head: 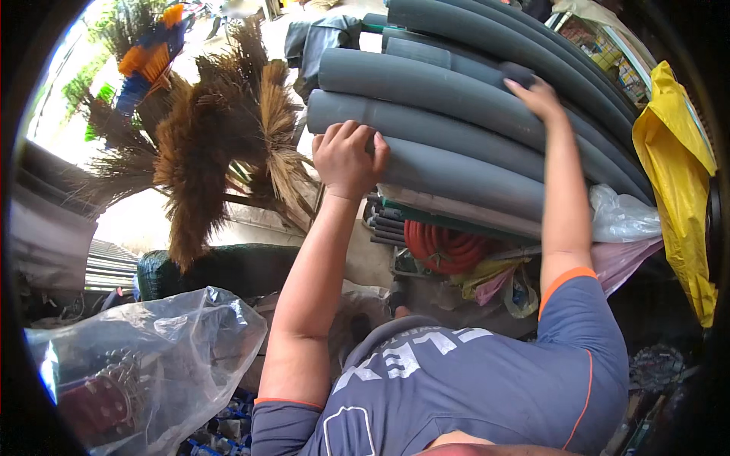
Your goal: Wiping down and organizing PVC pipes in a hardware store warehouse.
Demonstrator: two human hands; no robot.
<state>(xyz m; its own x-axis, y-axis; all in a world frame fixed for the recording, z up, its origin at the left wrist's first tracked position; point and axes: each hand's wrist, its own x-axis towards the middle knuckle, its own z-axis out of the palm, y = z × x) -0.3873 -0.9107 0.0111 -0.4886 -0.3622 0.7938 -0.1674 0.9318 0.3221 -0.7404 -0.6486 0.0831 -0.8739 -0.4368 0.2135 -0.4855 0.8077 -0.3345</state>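
Several thick grey plastic pipes (422,117) lie stacked side by side before me, their near ends towards the left. My left hand (349,157) is closed over the left end of the lowest pipe (456,171) in front, knuckles up. Further right and back, my right hand (536,94) holds a dark, blurred pad or cloth (518,74) against a pipe in the middle of the stack. A wider socket end (419,54) shows on that pipe.
Straw brooms (197,148) stand at the left. Under the pipes lie a coiled red hose (442,245) and thin dark tubes (390,222). Yellow plastic sheeting (667,148) hangs at the right. Clear plastic film (188,347) covers goods at lower left.
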